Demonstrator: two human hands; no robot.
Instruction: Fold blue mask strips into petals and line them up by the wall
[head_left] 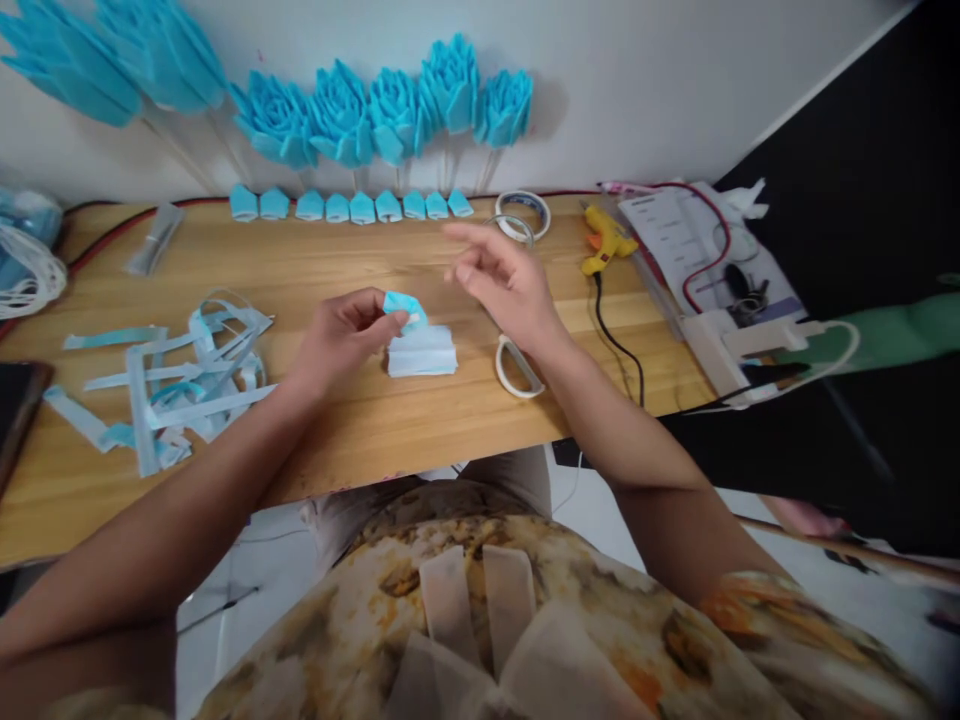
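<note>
Dark slab (16, 415) cut off at left edge. Left hand (346, 335) partly hides the blue piece (407, 304) near frame centre, clamped between thumb and fingers; right hand (504, 285) has its fingers apart.

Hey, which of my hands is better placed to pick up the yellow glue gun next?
Probably your right: the right hand is nearer the yellow glue gun and appears free, while the left hand pinches a blue piece.

Can count seven blue flowers (395, 115) and nine folded blue pieces (363, 209) in a row. Also makes out one handheld blue piece (400, 302), one pale stack (422, 356), one glue gun (607, 238).
</note>
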